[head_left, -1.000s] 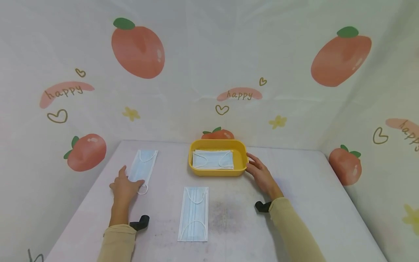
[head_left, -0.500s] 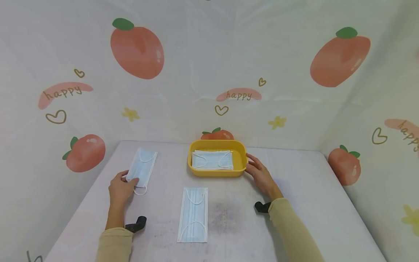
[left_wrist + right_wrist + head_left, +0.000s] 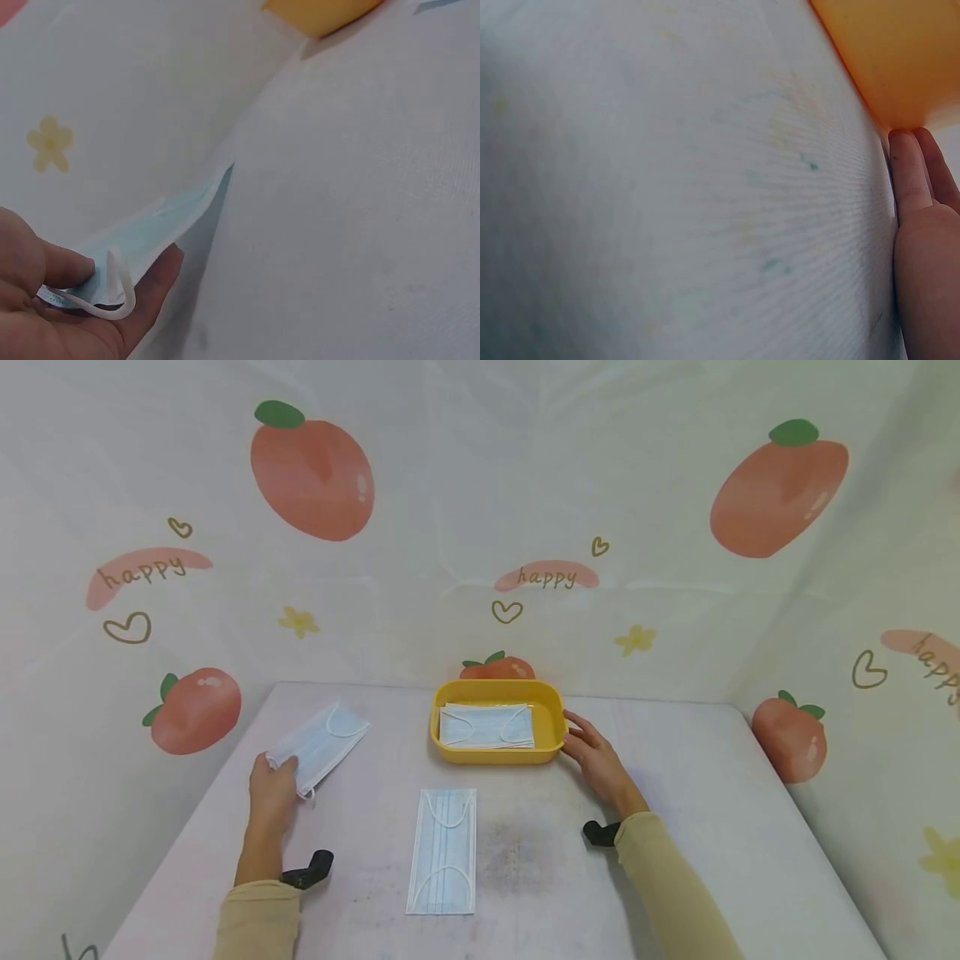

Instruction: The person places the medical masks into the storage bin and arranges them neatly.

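Observation:
At the left of the head view, my left hand (image 3: 272,793) pinches the near end of a light blue face mask (image 3: 322,743) between thumb and fingers. The left wrist view shows this mask (image 3: 150,229) tilted up from the table, a white ear loop hanging by the thumb. My right hand (image 3: 600,764) rests with extended fingers against the right side of a yellow tray (image 3: 495,757). In the right wrist view the fingertips touch the wall of the tray (image 3: 900,60). Several stacked face masks (image 3: 486,727) lie in the tray's left part.
Another face mask (image 3: 442,852) lies flat on the table (image 3: 540,877), in front of the tray. Behind the table hangs a white cloth backdrop (image 3: 435,510) printed with fruit, which also runs along both sides.
My left hand has closed its thumb and fingers on the left mask, lifted its near end and turned it so that it slants to the right. The right hand and the tray have stayed put.

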`<control>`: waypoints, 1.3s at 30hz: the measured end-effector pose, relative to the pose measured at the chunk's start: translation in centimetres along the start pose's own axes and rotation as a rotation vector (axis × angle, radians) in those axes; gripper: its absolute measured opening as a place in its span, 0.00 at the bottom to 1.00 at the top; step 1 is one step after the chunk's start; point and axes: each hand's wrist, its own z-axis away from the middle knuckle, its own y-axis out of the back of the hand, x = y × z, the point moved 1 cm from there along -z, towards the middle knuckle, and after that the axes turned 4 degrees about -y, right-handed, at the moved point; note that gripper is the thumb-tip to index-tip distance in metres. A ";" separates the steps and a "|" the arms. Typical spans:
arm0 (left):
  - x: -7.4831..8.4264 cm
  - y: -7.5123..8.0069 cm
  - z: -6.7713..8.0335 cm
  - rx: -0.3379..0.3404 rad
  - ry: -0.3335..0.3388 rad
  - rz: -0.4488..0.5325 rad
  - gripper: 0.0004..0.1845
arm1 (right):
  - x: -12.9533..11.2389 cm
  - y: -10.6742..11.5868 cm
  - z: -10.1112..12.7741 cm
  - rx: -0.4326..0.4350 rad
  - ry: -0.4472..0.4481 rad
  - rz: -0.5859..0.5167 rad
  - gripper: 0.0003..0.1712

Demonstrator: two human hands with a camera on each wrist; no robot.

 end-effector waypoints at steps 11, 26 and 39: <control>1.6 -0.7 0.4 0.018 -0.053 0.040 0.32 | 0.3 0.6 -0.1 0.002 -0.009 0.011 0.32; 5.4 -1.4 2.1 -0.044 -0.153 0.138 0.29 | 0.0 0.3 0.0 -0.003 -0.006 -0.008 0.33; 7.7 -2.7 2.9 -0.140 -0.192 0.144 0.29 | -0.1 -0.1 0.2 0.001 -0.029 -0.009 0.32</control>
